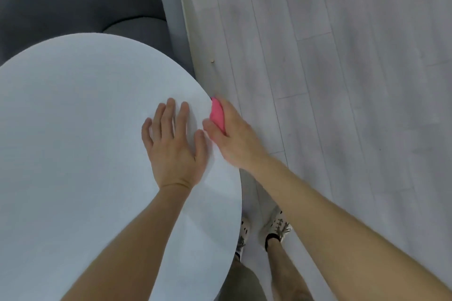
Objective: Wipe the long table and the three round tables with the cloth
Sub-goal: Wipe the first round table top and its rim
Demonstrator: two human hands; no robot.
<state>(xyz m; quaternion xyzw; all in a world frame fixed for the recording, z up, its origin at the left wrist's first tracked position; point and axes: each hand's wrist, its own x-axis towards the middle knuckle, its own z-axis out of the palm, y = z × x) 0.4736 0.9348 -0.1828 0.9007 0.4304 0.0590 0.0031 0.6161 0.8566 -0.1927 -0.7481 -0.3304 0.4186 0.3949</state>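
Observation:
A white round table [80, 129] fills the left half of the head view. My left hand [172, 144] lies flat on its top near the right rim, fingers straight and spread. My right hand [231, 134] grips a bunched pink cloth [217, 115] right at the table's right edge, with the fingers curled round the cloth and the thumb on the tabletop. Most of the cloth is hidden inside the hand.
A dark grey upholstered seat [73, 0] stands behind the table at the upper left. Pale grey plank floor [354, 68] spreads to the right, with a cream strip [193, 19] along the seat. My shoes [276, 227] stand beside the table's lower right rim.

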